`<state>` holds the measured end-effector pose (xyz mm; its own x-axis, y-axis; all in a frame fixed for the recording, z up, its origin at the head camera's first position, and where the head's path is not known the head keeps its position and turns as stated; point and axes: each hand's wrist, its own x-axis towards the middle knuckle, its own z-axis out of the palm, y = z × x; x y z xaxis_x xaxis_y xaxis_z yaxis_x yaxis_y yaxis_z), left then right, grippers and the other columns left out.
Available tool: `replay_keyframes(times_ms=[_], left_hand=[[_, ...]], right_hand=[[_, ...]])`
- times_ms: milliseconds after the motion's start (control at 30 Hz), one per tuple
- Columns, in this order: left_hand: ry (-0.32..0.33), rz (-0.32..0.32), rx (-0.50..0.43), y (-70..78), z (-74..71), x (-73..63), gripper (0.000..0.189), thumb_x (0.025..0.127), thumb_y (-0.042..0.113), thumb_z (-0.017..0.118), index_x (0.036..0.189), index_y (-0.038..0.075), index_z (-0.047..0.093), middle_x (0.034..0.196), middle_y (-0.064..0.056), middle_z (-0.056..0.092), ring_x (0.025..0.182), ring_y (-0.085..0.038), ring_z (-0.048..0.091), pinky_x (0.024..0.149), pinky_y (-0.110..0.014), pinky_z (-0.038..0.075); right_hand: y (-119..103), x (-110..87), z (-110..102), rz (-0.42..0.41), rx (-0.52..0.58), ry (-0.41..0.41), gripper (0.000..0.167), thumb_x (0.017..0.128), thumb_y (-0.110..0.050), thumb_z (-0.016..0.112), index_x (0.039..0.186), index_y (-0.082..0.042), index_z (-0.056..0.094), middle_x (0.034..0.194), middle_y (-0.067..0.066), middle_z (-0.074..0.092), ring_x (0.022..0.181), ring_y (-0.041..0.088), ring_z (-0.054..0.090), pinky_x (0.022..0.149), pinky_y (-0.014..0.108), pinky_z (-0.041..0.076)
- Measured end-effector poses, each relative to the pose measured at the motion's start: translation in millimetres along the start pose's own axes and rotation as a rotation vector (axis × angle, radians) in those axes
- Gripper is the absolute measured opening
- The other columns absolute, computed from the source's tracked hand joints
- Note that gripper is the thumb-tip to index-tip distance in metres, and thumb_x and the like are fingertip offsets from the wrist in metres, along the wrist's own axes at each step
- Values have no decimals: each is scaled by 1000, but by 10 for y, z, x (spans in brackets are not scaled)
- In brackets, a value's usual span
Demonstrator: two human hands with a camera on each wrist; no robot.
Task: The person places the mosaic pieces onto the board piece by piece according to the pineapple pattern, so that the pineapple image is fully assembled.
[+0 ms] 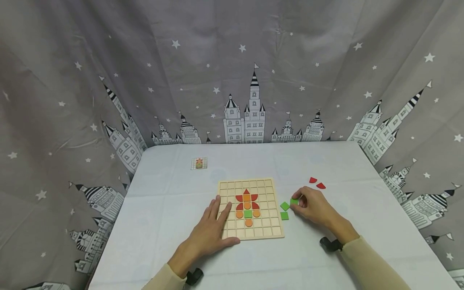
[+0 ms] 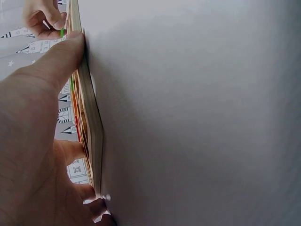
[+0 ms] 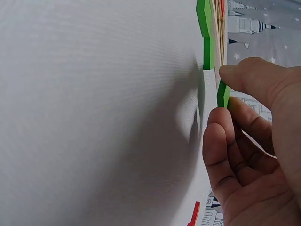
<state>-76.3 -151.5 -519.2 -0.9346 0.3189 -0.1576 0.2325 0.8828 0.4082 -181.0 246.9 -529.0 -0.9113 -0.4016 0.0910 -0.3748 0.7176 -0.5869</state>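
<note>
In the head view, a wooden grid board point(image 1: 267, 231) lies mid-table. It bears a figure of red quarter-rounds point(image 1: 239, 198), a red triangle point(image 1: 246, 191), an orange square point(image 1: 247, 198), orange discs point(image 1: 248, 222) and one green square tile point(image 1: 248, 214). My left hand point(image 1: 207, 234) rests with fingers extended on the board's left side, its thumb at the front edge. To the right of the board, my right hand point(image 1: 314, 206) pinches another green square tile point(image 3: 223, 95) between thumb and fingertips, raised over the tablecloth. Two more green tiles point(image 1: 284, 216) lie between hand and board.
Two loose red quarter-rounds point(image 1: 321, 185) lie beyond my right hand. A small pattern card point(image 1: 199, 163) is on the white tablecloth point(image 1: 163, 209) at the back left. Behind the table hangs a grey curtain point(image 1: 203, 48) printed with castles and stars.
</note>
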Motion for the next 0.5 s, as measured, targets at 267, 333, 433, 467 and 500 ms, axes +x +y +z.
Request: replay_keyframes(times_ms=[267, 333, 433, 467, 500], left_hand=[[6, 6, 14, -12, 13, 23, 122, 95, 77, 84, 184, 10, 35, 194, -32, 13, 180, -53, 21, 142, -66, 34], [5, 7, 14, -11, 11, 19, 122, 95, 77, 84, 184, 10, 34, 194, -32, 13, 181, -53, 21, 143, -66, 33], [3, 4, 9, -8, 11, 10, 122, 95, 77, 83, 184, 10, 34, 194, -32, 12, 181, -53, 20, 143, -65, 33], [5, 4, 4, -6, 11, 5, 122, 95, 77, 84, 184, 10, 34, 194, -32, 12, 181, -53, 21, 143, -66, 33], [2, 1, 2, -3, 11, 2, 122, 95, 77, 84, 184, 10, 34, 194, -32, 12, 181, -53, 20, 143, -65, 32]], right_hand=[[-56, -1, 15, -32, 35, 22, 25, 95, -10, 98, 115, -8, 83, 94, -4, 74, 83, 7, 62, 76, 21, 57], [-77, -1, 24, -43, 41, 20, 26, 94, -11, 99, 115, -9, 84, 97, -4, 77, 84, 5, 63, 77, 20, 59], [-116, -2, 34, -75, 53, 17, 24, 94, -12, 99, 114, -11, 85, 101, -4, 80, 84, 3, 64, 78, 20, 61], [-129, -5, 36, -83, 56, 17, 24, 94, -11, 99, 113, -12, 85, 101, -4, 81, 84, 3, 64, 79, 20, 62], [-141, -9, 39, -99, 63, 17, 23, 94, -11, 99, 112, -12, 85, 101, -4, 81, 84, 2, 65, 79, 20, 62]])
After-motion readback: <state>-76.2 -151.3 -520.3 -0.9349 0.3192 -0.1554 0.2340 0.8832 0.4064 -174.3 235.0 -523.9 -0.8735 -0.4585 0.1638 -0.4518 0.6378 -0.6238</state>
